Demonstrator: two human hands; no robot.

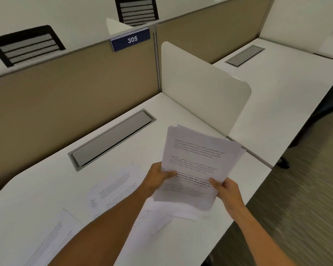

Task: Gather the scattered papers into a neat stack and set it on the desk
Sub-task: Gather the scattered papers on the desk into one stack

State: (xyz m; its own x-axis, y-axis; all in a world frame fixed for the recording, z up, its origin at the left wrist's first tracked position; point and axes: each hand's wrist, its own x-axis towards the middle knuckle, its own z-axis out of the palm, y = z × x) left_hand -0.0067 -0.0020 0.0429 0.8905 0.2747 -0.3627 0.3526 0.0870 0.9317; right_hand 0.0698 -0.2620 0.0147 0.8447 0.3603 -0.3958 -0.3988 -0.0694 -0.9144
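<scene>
Head view: both hands, left [159,176] and right [226,190], fingers gripping stack [196,166]; loose sheets [115,189] on worktop [46,189], at 8 o'clock, nearer left.

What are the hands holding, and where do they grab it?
Both hold a bundle of printed papers by its near end: the left hand has its grip on the left edge, the right hand on the right corner.

White desks [277,96], tan partition [75,93], white divider [200,83], striped carpet [296,198].
</scene>
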